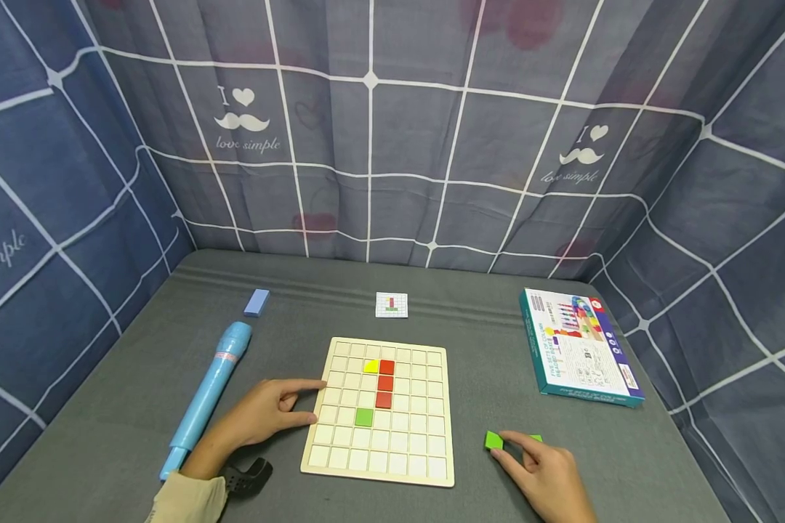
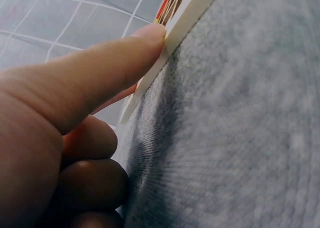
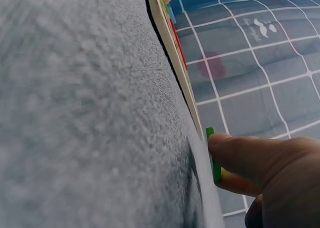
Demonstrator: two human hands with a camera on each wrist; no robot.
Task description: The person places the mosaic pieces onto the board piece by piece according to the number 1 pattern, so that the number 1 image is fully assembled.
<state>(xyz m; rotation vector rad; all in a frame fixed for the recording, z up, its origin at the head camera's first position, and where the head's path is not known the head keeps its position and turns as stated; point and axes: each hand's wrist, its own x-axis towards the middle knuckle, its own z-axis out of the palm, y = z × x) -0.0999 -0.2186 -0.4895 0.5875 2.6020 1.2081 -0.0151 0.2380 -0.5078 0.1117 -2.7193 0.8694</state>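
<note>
A pale wooden grid board (image 1: 420,468) lies flat on the table. On it are a yellow piece (image 1: 371,367) with a slanted side, a column of red squares (image 1: 385,383) and a green square (image 1: 363,417). My left hand (image 1: 258,414) touches the board's left edge with extended thumb and index finger; its other fingers are curled under, as the left wrist view shows. Right of the board, my right hand (image 1: 544,476) pinches a green square tile (image 1: 493,441) between thumb and index finger. Another green piece (image 1: 536,437) shows partly behind that hand.
A small pattern card (image 1: 391,306) lies beyond the board. To the left are a light-blue tube-shaped object (image 1: 209,388) and a small blue block (image 1: 257,303). A teal-edged box (image 1: 582,347) is at the right. Checked curtains (image 1: 405,145) hang around the grey table.
</note>
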